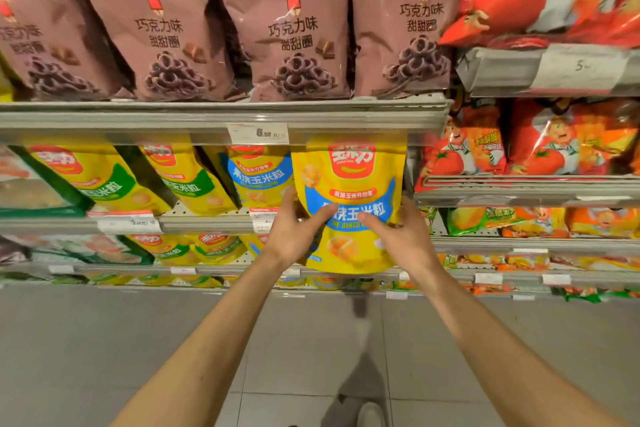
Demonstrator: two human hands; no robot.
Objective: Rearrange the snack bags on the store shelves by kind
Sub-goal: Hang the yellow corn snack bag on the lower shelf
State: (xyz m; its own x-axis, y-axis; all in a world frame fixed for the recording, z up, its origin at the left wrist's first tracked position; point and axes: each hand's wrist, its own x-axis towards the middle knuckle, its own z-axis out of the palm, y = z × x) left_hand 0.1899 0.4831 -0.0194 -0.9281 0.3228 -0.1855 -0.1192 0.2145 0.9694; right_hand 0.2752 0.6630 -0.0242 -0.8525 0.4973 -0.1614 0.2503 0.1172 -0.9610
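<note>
A yellow snack bag with a blue band is upright in front of the second shelf, its top just under the price rail. My left hand grips its left edge, thumb across the front. My right hand grips its right edge, thumb on the blue band. Behind it to the left stands another blue-band yellow bag. Further left are yellow bags with green bands.
Brown chocolate-ring bags fill the top shelf above a rail with a price tag. Red tomato snack bags fill the shelves on the right. Lower shelves hold more yellow and green bags. Grey tiled floor lies below.
</note>
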